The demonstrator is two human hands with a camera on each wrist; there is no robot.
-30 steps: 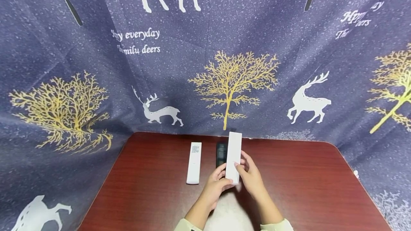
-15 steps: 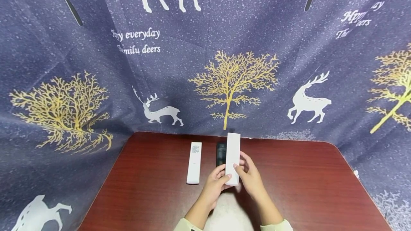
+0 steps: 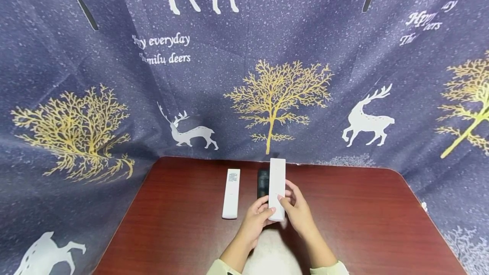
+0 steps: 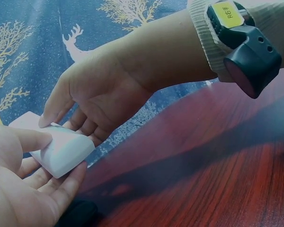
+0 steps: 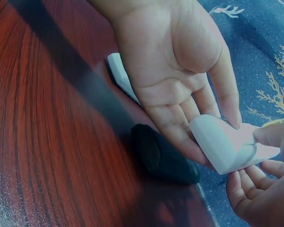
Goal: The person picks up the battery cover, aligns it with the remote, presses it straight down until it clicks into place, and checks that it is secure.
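Both hands hold a white remote control [image 3: 277, 177] above the table, its plain face turned up and its far end raised. The left hand [image 3: 255, 220] grips the near end, thumb on top and fingers underneath. From the other side the right hand [image 3: 299, 213] holds it, with the thumb pressing on the face beside a small mark. In the left wrist view, the near end of the remote control [image 4: 68, 153] lies between the two thumbs and the fingers below. A black remote control [image 3: 263, 181] lies on the table, partly covered by the held one.
Another white remote control [image 3: 231, 194] with a printed label lies on the reddish-brown table [image 3: 172, 224], left of the black one. A dark blue cloth [image 3: 214, 75] with deer and trees hangs behind the table. The right wrist wears a camera [image 4: 253, 61].
The held remote control has shifted slightly left and toward the person. The left thumb has moved a little up its face. Over the last half second almost nothing has moved.
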